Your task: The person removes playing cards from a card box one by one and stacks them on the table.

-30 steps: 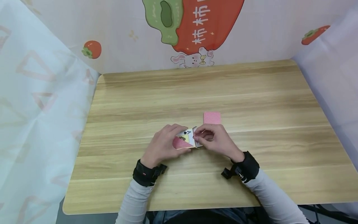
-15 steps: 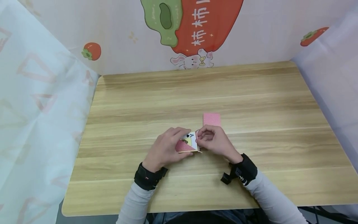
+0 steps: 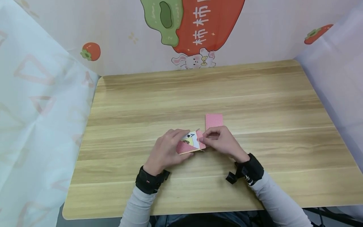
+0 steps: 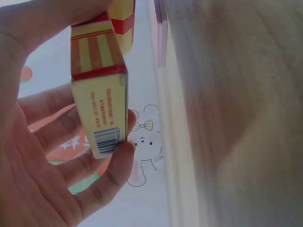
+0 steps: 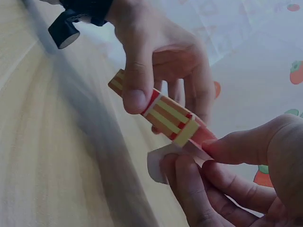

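My left hand (image 3: 167, 150) grips a playing-card box (image 3: 188, 143) just above the wooden table (image 3: 198, 94), ace picture facing up. The right hand (image 3: 219, 141) pinches the box's end flap (image 3: 201, 141) between thumb and fingers. In the right wrist view the striped yellow-and-red box (image 5: 166, 115) sits under the left thumb (image 5: 137, 90), and the right fingers (image 5: 222, 156) hold the pale flap (image 5: 158, 163). In the left wrist view the box's barcode side (image 4: 100, 111) lies across the left fingers (image 4: 71, 161). A pink-backed card stack (image 3: 214, 120) lies flat just beyond the right hand.
Printed cloth screens (image 3: 42, 94) close in the table on the left, back and right. Bare wood stretches all around the hands. The table's near edge (image 3: 170, 214) runs just in front of my forearms. The card stack's edge (image 4: 160, 33) shows in the left wrist view.
The right fingers have shifted a little at the box's end, and more of the pink flap shows now. The box and the card stack have hardly moved.
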Tool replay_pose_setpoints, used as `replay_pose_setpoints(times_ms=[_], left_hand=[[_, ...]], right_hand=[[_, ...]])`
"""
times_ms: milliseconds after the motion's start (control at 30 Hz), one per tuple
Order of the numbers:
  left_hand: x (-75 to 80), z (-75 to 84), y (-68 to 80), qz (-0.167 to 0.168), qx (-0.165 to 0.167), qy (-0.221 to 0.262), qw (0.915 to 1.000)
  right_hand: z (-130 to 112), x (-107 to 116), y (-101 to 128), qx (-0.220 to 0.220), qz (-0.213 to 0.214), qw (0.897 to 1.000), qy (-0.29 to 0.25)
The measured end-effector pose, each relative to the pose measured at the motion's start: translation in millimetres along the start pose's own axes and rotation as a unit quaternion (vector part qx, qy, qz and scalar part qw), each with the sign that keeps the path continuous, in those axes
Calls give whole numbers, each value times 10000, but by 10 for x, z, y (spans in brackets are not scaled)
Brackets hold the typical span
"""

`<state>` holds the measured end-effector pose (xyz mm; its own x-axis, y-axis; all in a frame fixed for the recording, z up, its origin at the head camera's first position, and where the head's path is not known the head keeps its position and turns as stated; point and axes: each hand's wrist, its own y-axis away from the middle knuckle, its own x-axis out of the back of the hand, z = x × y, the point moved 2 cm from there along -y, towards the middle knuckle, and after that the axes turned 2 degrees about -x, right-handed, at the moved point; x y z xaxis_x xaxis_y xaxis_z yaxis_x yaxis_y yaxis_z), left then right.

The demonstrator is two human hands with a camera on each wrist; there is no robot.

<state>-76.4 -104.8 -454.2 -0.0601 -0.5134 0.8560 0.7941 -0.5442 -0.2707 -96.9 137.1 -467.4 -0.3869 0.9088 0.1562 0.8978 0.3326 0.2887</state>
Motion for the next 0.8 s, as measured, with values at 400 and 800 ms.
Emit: replay_pose_setpoints(times_ms=[400, 800], left_hand=[[-2, -88, 16, 57, 317, 175, 9993], [-6, -106, 29, 251, 302, 221, 9990]], right_hand=[[-63, 158, -29, -295, -327, 9974, -562], [-118, 435, -67, 6, -428, 9985, -346]])
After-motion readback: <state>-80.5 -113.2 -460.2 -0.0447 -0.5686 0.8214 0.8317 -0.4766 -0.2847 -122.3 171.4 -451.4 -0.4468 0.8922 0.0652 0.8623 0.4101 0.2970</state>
